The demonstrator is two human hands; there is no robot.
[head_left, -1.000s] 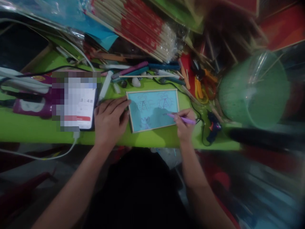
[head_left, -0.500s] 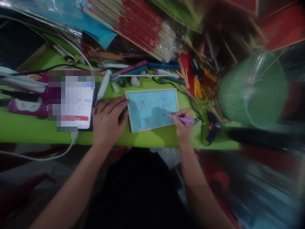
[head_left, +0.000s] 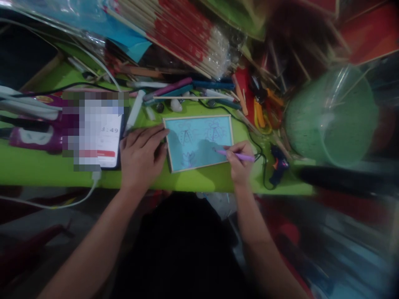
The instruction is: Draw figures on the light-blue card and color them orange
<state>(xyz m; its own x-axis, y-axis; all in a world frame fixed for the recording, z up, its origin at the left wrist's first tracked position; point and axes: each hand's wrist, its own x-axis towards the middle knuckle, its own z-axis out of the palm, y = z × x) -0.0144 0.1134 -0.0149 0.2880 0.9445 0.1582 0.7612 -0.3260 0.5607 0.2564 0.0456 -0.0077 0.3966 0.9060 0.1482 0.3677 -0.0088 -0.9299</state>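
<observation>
A blue panel [head_left: 198, 145] with a thin pale wooden frame lies on the green tabletop [head_left: 146, 179], slightly tilted. Two ladybug-like drawings in purple line sit across its upper half, and a smaller flower-like sketch is at its lower left. My right hand [head_left: 241, 164] grips a purple pen [head_left: 240, 156], its tip at the panel's lower right, in the shadow cast there. Against the panel's left edge rests my left hand [head_left: 143, 155], palm down with fingers stretched out; the fingertips touch the frame.
A phone [head_left: 107, 135], partly pixelated, lies left of my left hand, with a white cable. Pens [head_left: 174, 89] and sticks crowd behind the panel. Orange-handled scissors [head_left: 259, 114], a glue gun [head_left: 278, 166] and a green translucent tub [head_left: 330, 116] stand to the right. Wrapped wooden sticks [head_left: 183, 37] lie at the back.
Almost nothing differs. The view has shifted very slightly; both hands, the pen and the panel keep their places.
</observation>
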